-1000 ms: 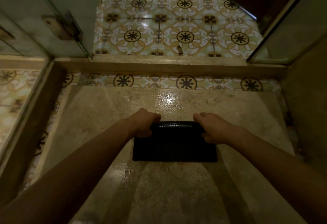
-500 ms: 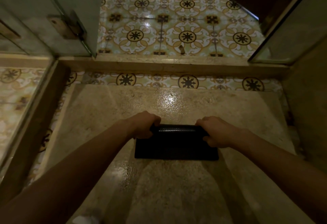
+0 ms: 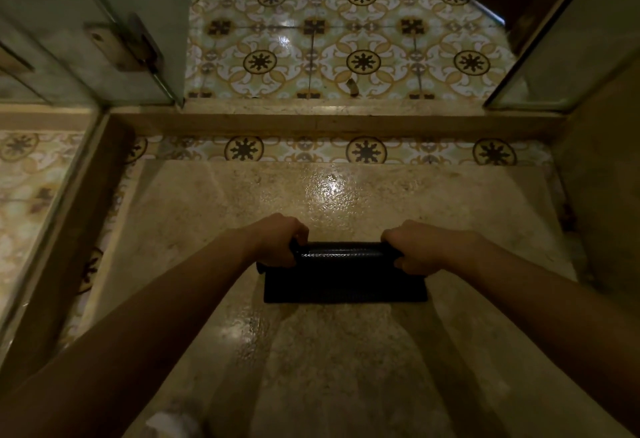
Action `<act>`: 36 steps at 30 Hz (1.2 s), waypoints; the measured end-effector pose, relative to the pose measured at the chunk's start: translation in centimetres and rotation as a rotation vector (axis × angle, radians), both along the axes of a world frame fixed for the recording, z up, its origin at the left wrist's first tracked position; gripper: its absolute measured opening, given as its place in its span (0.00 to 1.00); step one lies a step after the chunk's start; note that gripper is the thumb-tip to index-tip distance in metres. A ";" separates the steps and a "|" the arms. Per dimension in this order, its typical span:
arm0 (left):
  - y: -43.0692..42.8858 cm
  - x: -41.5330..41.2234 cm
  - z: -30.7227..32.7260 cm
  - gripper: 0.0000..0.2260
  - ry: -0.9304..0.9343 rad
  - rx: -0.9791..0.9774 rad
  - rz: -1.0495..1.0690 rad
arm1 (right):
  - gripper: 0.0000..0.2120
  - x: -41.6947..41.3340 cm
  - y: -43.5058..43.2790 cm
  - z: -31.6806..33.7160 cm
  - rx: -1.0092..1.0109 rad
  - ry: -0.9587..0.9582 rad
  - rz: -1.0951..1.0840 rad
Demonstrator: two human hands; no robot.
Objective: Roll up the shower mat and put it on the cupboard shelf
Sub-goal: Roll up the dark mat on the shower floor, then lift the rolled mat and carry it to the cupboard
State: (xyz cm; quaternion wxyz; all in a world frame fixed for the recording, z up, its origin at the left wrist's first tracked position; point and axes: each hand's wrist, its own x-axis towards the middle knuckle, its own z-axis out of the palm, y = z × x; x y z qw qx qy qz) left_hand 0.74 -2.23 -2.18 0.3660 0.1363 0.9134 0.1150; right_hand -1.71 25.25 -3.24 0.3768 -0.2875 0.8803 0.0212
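A black textured shower mat [image 3: 344,275] lies on the wet beige stone shower floor [image 3: 332,351]. Its far part is wound into a thick roll, and a short flat strip still lies on the floor on my side. My left hand [image 3: 280,242] grips the left end of the roll. My right hand [image 3: 420,247] grips the right end. Both sets of fingers curl over the top of the roll. No cupboard or shelf is in sight.
A raised stone curb [image 3: 322,119] crosses the shower entrance, with patterned floor tiles [image 3: 346,39] beyond it. A glass door with a metal hinge [image 3: 121,43] stands at the left and a glass panel [image 3: 568,39] at the right. A stone wall closes the right side.
The roll has come toward me and grown thicker, and the flat strip of mat is shorter. Both hands moved with the roll.
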 end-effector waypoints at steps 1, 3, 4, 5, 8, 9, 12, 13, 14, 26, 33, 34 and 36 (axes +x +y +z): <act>0.0 0.0 0.0 0.15 0.010 -0.015 -0.012 | 0.19 0.0 -0.1 0.0 0.000 0.004 0.009; 0.3 0.3 -0.4 0.21 0.032 -0.045 -0.014 | 0.22 0.5 0.0 -0.4 0.003 0.027 0.027; 0.5 0.5 -0.8 0.24 0.046 -0.071 -0.030 | 0.25 1.0 0.0 -0.7 0.007 0.041 0.035; 0.7 0.7 -1.2 0.28 0.067 -0.103 -0.064 | 0.28 1.5 0.1 -1.0 0.008 0.058 0.039; 0.9 1.2 -2.2 0.31 0.096 -0.143 -0.124 | 0.33 2.4 0.5 -1.5 -0.030 0.110 0.031; 0.8 1.3 -2.3 0.31 0.086 -0.139 -0.116 | 0.34 2.4 0.6 -1.6 -0.047 0.122 0.026; 0.7 2.0 -2.7 0.31 0.070 -0.119 -0.088 | 0.35 2.9 0.5 -1.9 -0.067 0.164 0.057; 0.8 2.3 -2.7 0.31 0.083 -0.119 -0.098 | 0.36 3.2 0.4 -2.1 -0.070 0.193 0.082; 0.8 2.5 -2.8 0.32 0.097 -0.123 -0.112 | 0.36 3.5 0.3 -2.2 -0.071 0.218 0.104; 0.7 8.0 -5.4 0.29 0.243 -0.098 -0.075 | 0.39 7.1 1.5 -4.0 -0.133 0.252 0.078; 0.6 8.9 -5.2 0.34 0.300 -0.133 -0.190 | 0.29 8.9 2.3 -3.6 -0.244 0.243 0.106; 0.5 8.8 -5.0 0.35 0.272 -0.118 -0.206 | 0.28 9.1 2.4 -3.4 -0.246 0.250 0.107; -0.1 8.4 -4.3 0.33 0.161 -0.028 -0.187 | 0.28 9.2 2.6 -2.8 -0.252 0.267 0.113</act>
